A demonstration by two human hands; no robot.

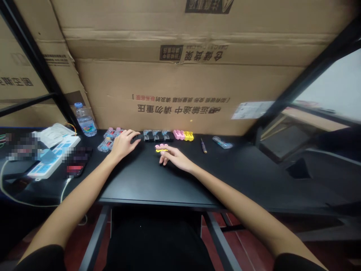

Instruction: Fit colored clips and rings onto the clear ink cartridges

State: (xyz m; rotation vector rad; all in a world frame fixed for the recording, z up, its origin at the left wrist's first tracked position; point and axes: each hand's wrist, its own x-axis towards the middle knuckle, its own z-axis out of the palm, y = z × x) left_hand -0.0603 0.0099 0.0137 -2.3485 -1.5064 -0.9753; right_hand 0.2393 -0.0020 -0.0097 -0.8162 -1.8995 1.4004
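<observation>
Forearms [70,195]: bare, reaching across black desk [158,199].
Left hand [123,145]: fingers spread, resting on black cartridge [138,137].
Right hand [173,158]: fingers curled at yellow-pink clip [161,148]; pinch uncertain.

Pretty basic spot: big flattened cardboard boxes [180,90] propped up as the back wall, their printing upside down from here, black metal frame bars [36,64] on both sides, a black desk [158,184] on dark metal legs [96,241], red floor tiles [79,248] underneath, pale wall [329,86] off right
</observation>
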